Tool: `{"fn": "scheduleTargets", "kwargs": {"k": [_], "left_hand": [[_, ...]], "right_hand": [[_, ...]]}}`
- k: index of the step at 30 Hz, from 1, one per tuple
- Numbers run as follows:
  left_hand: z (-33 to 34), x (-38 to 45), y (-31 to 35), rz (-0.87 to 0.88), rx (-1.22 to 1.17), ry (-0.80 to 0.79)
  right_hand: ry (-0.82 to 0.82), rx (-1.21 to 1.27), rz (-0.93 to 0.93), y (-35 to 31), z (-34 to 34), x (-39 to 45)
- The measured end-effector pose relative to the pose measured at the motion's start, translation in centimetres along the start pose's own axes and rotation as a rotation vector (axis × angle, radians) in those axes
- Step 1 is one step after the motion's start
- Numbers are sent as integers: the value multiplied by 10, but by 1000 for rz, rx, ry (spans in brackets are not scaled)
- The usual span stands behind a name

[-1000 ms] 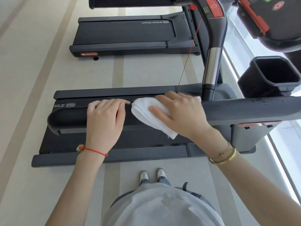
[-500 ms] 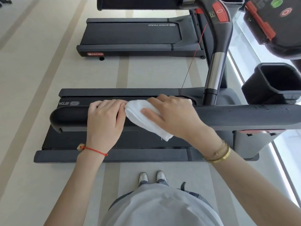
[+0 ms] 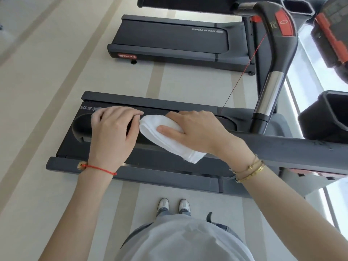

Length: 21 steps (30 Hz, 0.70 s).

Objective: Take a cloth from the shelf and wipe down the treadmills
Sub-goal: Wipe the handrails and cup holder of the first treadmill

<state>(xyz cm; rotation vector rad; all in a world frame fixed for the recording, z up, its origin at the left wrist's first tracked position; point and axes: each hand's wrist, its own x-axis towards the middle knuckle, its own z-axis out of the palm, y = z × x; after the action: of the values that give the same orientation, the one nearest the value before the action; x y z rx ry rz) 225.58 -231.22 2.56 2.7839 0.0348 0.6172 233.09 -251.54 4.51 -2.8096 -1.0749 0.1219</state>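
A folded white cloth (image 3: 165, 136) lies over the dark padded handrail (image 3: 282, 147) of the near treadmill (image 3: 169, 174). My right hand (image 3: 199, 132) grips the cloth around the rail, thumb pressed on top. My left hand (image 3: 113, 132) is curled over the rail's rounded left end, its fingers touching the cloth's edge. The treadmill's belt deck runs under both hands.
A second treadmill (image 3: 169, 38) stands beyond, across a strip of pale floor. An upright post (image 3: 269, 95) with a red stop button and a red safety cord rises at the right. A black cup holder (image 3: 327, 117) and console sit far right. My shoes (image 3: 173, 206) stand beside the deck.
My right hand has slid the cloth leftward along the handrail until it meets my left hand. The left hand has stayed on the rail's end.
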Motion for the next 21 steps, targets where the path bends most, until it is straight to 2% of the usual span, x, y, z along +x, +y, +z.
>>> {"fn": "scheduleTargets", "kwargs": {"k": [7, 10, 13, 16, 21], "left_hand": [[-8, -6, -37, -133, -34, 39], [-7, -7, -46, -111, -89, 34], [-5, -7, -51, -79, -110, 20], [-5, -8, -56, -66, -138, 19], [-4, -7, -55, -47, -142, 27]], "right_hand": [[-51, 80, 47, 15, -8, -14], [-128, 143, 80, 3, -10, 8], [-167, 179, 20, -28, -4, 43], [-141, 170, -40, -44, -1, 54], [-50, 101, -37, -12, -7, 11]]}}
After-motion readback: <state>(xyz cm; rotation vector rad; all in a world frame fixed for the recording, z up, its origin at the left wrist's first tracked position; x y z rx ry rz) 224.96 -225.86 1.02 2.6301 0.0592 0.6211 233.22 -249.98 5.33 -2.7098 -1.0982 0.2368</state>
